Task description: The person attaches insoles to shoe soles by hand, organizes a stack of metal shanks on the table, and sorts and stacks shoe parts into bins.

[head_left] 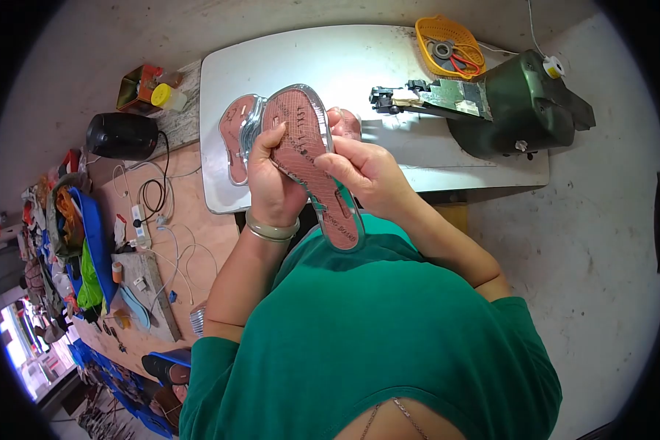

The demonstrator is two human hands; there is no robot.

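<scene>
A white tabletop (433, 158) bears a green machine (517, 106) on the right and a yellow basket (434, 31) far right. Over its near edge, my left hand (275, 183) clasps a pink shoe sole (303, 147); my right hand (365, 174) pinches its right edge. Another sole (232, 136) shows just left.

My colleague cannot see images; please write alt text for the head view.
A person's left hand and right hand hold a reddish, clear-edged shoe sole near a white table, with a dark green machine and yellow plastic basket at right.
</scene>
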